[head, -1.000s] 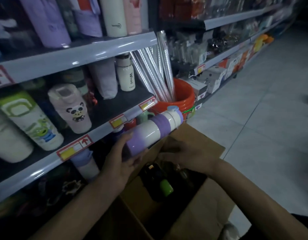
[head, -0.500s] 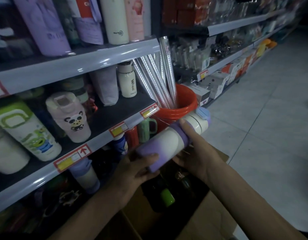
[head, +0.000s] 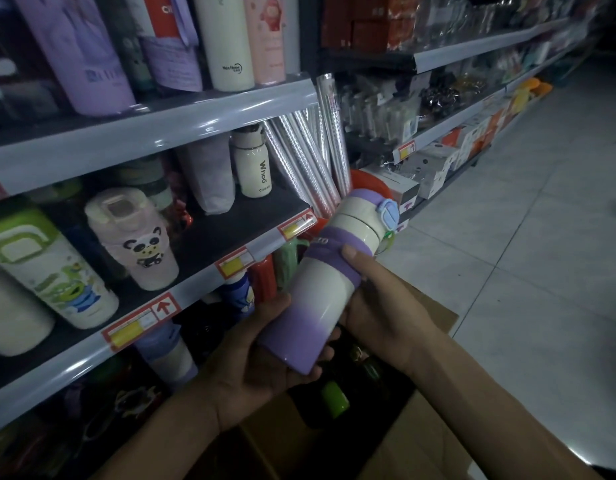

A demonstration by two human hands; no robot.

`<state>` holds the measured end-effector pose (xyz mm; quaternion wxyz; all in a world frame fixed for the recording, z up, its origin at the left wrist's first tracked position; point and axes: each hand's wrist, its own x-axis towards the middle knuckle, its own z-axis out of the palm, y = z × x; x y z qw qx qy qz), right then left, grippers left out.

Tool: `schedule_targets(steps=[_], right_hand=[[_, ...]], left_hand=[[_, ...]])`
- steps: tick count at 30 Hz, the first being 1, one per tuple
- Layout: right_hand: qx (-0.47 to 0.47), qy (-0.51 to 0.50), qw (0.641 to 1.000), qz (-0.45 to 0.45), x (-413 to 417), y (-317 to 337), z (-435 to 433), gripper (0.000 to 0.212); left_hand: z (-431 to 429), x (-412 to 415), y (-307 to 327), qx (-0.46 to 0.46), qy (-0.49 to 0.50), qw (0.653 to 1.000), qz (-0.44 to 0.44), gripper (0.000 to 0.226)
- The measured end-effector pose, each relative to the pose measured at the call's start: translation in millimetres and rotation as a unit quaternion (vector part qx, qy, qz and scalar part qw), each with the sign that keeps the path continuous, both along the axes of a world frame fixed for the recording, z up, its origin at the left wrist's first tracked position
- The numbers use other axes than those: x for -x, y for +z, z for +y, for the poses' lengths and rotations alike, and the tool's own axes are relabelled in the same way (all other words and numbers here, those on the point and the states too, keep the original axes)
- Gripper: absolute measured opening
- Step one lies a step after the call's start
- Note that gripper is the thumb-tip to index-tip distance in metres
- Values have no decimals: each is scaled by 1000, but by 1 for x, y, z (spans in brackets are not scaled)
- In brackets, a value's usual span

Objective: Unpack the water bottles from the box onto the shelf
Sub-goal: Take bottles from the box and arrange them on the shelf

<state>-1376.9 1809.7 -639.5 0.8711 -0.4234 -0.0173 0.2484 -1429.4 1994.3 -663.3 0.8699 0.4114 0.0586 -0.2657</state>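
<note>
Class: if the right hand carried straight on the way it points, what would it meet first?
Probably the right hand meets the shelf edge by its price label; depth unclear.

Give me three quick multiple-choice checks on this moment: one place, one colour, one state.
1. Where is the purple-and-white bottle relative to the box?
A) inside it
B) above it, gripped by the left hand and right hand
C) beside it, untouched

2. What colour is its lid clasp?
A) light blue
B) red
C) black

3. How does the bottle lie?
A) upright
B) upside down
C) tilted, lid end higher

Answers: B, both hands grip it over the open box; A, the clasp shows pale blue; C, its lid points up and right.
</note>
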Motion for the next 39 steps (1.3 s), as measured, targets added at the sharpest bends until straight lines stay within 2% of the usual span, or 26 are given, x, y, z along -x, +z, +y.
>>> schedule_targets(steps=[4,8,10,13,16,20,22,25,28,30,31,33,35,37,39], right_hand=[[7,1,1000,-11,0,-1,0,57],[37,1,998,-42,2,0,2,56],[35,10,998,-56,5,4,4,52],[29,19,997,-70,8,8,9,49],[33,6,998,-52,7,9,14,48],[29,-1,999,-26,5,9,19,50],[43,18,998,-39,10,8,25,43],[59,79,993,-63,20,7,35,17],[77,119,988,-63,24,2,41,30],[71,114,989,-66,23,-2,44,40],[64,102,991,-64,24,-3,46,40],[52,70,995,-55,26,-3,51,35],[58,43,996,-58,27,-1,54,26],[86,24,993,-74,23,-3,53,11],[109,12,989,-97,18,-4,54,8]], left_hand=[[-2,0,-8,-151,88,981,-80,94],[0,1,-13,-310,196,911,-189,87],[2,0,-15,-339,224,886,-223,85],[7,0,-18,-343,240,880,-224,84],[11,4,-16,-281,249,909,-180,85],[12,12,-3,-50,233,969,-71,67],[13,17,5,27,217,975,-45,59],[17,25,14,76,192,978,-22,73],[27,30,18,96,172,980,-18,71],[31,32,16,70,170,983,-24,56],[32,33,17,54,171,983,-28,56],[38,29,12,40,186,981,-33,67],[43,25,6,-17,222,974,-34,61],[52,19,-1,-165,278,942,-87,37],[60,16,-1,-339,278,880,-185,15]])
